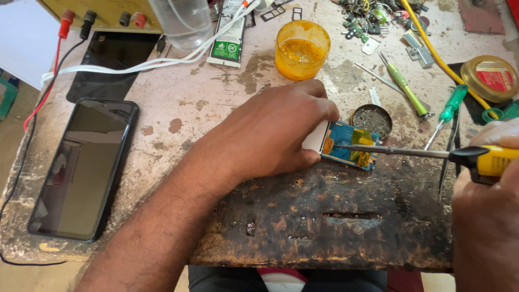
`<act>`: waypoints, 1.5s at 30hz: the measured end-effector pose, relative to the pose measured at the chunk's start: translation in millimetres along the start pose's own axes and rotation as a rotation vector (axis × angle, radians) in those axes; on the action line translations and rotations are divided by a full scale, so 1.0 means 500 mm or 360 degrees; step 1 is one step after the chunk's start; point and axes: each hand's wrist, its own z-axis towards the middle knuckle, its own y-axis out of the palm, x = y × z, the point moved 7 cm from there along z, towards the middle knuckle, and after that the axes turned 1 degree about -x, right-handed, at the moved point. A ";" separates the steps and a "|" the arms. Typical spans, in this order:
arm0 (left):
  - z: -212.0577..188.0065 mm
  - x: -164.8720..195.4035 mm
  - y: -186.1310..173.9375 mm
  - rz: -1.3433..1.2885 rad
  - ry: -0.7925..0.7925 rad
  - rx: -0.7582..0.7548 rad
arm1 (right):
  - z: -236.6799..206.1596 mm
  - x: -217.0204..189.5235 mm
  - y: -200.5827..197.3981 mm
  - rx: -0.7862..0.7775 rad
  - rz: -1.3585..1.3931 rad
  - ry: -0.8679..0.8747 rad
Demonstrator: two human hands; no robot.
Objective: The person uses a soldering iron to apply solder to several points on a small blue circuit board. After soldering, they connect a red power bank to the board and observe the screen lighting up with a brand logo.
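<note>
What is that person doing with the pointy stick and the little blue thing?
A person is working at a stained, scorched workbench. The left hand presses down a small blue circuit board with amber tape on it. The right hand holds a yellow-handled soldering iron, its tip resting on the board. A small round tin, an orange tub, green screwdrivers and a dark phone lie around.

Small rectangular circuit board [350, 147]: blue, amber tape patches. Round plastic cup [302, 48]: translucent orange. Slim screwdriver [405, 86]: lime-green handle. Flat glass phone [81, 167]: glossy black. Worn wooden bench [216, 103]: pale pink, scorched dark brown.
</note>
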 end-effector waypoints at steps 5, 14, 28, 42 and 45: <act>0.000 0.000 -0.001 0.0003 0.0020 0.0006 | 0.000 0.000 -0.001 0.0002 -0.0009 -0.0006; -0.001 0.002 -0.004 -0.0006 0.0040 0.0039 | -0.003 0.000 -0.001 0.0005 -0.0016 -0.0016; -0.001 0.003 -0.004 -0.0021 0.0033 0.0035 | -0.005 0.001 0.000 0.0006 -0.0032 -0.0029; 0.001 0.002 -0.001 -0.0001 0.0015 0.0001 | -0.006 0.000 -0.005 0.0011 -0.0067 -0.0043; -0.003 0.002 -0.007 -0.0001 0.0036 0.0033 | -0.005 -0.001 0.000 0.0014 -0.0054 -0.0052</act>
